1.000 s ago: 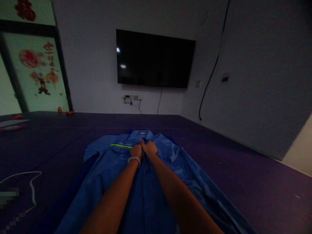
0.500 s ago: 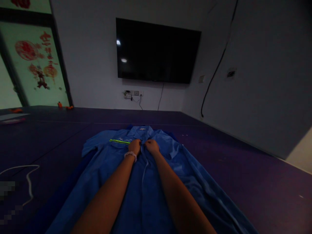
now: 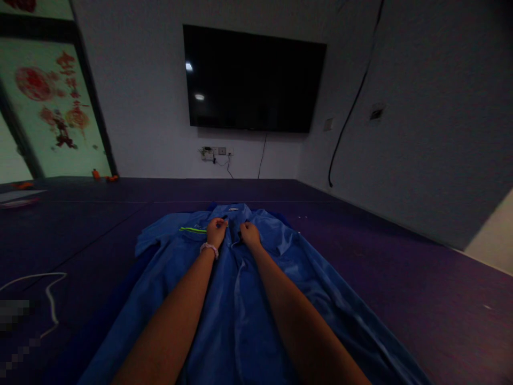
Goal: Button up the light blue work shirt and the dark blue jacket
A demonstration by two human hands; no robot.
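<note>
A blue work shirt [image 3: 216, 315] lies spread on its back, its collar [image 3: 236, 209] at the far end and a bright yellow-green stripe [image 3: 193, 230] across the chest. Just below the collar, my left hand [image 3: 217, 232] pinches one front edge of the shirt, a pale scrunchie [image 3: 209, 249] around its wrist. My right hand [image 3: 250, 234] is closed on the opposite front edge. Between the two hands the front is parted a little; lower down, the front strip runs toward me. Dark spots show at both sets of fingertips, too small to make out.
Beneath the shirt is a darker blue cloth [image 3: 120, 305] on a purple floor [image 3: 385, 256]. A white cable [image 3: 50, 294] lies at left. Small orange objects [image 3: 112, 178] sit near the glass door [image 3: 44, 123]. A television [image 3: 254, 80] hangs on the far wall, and a black cable [image 3: 352, 112] hangs at right.
My hands were close together at the shirt's front and are now farther apart, the left one shifted left. The front edges below the collar have separated. The view has shifted slightly.
</note>
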